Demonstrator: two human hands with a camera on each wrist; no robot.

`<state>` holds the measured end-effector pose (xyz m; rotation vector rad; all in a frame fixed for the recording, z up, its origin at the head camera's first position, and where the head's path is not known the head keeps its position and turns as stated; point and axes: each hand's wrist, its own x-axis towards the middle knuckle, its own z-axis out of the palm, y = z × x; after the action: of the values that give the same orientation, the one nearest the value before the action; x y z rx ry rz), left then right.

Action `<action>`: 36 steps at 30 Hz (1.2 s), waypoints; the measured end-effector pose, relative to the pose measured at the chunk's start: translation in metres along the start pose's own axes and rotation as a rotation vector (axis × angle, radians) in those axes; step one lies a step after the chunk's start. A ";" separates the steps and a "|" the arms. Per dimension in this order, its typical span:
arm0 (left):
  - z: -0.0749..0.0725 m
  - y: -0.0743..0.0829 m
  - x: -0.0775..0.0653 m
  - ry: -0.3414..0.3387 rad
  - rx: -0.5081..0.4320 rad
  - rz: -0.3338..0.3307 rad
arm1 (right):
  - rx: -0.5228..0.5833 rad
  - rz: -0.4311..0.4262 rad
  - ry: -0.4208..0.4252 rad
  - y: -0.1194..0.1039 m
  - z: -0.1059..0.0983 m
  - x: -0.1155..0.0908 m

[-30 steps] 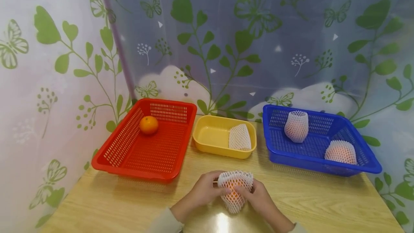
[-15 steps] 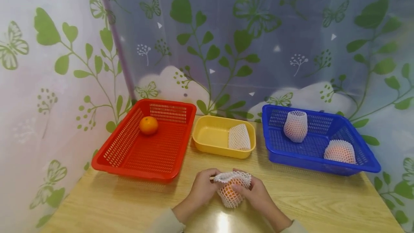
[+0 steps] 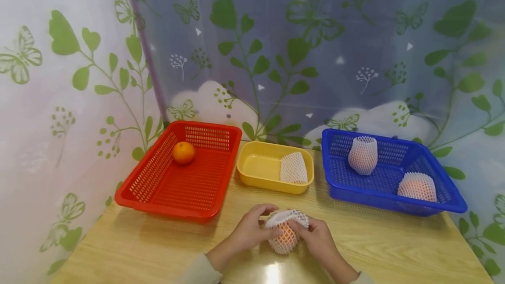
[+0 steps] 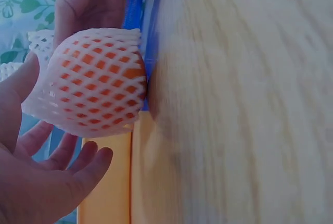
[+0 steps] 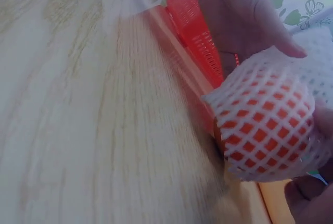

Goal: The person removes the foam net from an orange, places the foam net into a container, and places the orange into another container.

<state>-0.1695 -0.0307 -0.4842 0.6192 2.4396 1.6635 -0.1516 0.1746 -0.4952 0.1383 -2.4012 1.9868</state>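
Observation:
An orange [image 3: 285,236] sits inside a white foam net sleeve [image 4: 99,86], low over the front of the wooden table. My right hand [image 3: 318,238] holds the sleeve's upper right edge, its thumb in front. My left hand [image 3: 252,227] is at the sleeve's left side, the thumb reaching along its front. In the left wrist view the left fingers [image 4: 67,153] are spread and loosely bent beside the sleeve, with a gap showing. Foam covers most of the fruit; orange peel shows through the mesh and at the sleeve's end in the right wrist view.
At the back left, a red basket [image 3: 167,213] holds a bare orange [image 3: 183,153]. A yellow tray [image 3: 258,168] in the middle contains flat foam nets [image 3: 293,168]. The blue basket [image 3: 388,203] on the right holds two net-wrapped fruits [image 3: 363,156]. A patterned curtain stands behind.
The sleeve's upper edge has folded over toward me, and its lower tip has drawn up closer round the orange. My right thumb has moved up to that edge; my left fingers have loosened.

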 end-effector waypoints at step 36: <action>0.002 -0.002 0.002 0.182 0.056 0.052 | -0.046 -0.003 -0.105 0.002 0.001 -0.001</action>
<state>-0.1709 -0.0292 -0.4864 0.5667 2.6247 1.7487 -0.1503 0.1744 -0.4975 0.2514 -2.5050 1.9695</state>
